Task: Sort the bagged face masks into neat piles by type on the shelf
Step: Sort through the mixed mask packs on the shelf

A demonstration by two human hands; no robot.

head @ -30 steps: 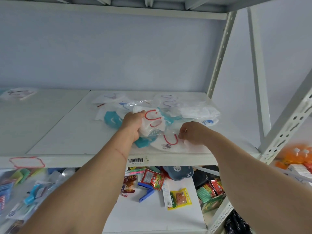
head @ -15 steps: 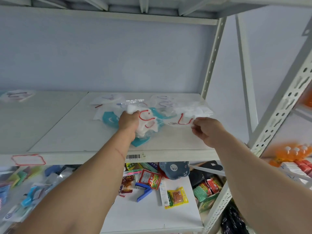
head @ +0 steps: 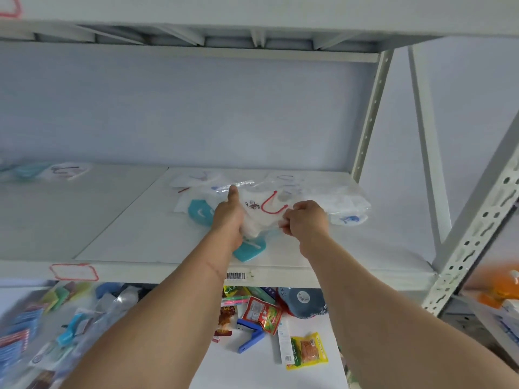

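A loose heap of bagged face masks lies on the white shelf. My left hand holds a stack of bagged white masks with red ear loops from the left, thumb raised. My right hand pinches the right edge of the top bag of that stack. Teal masks lie beside and under the stack, one to the left and one near the shelf's front edge. A mask with a blue print sits just right of my right hand.
Another bagged mask and a teal one lie far left on the shelf. A slanted metal upright stands at the right. The lower shelf holds snack packets, a blue clip and other packaged goods. An upper shelf runs overhead.
My right hand moved left from the shelf's right side back to the stack and laid a red-looped mask bag on top of it. My left hand kept its hold.
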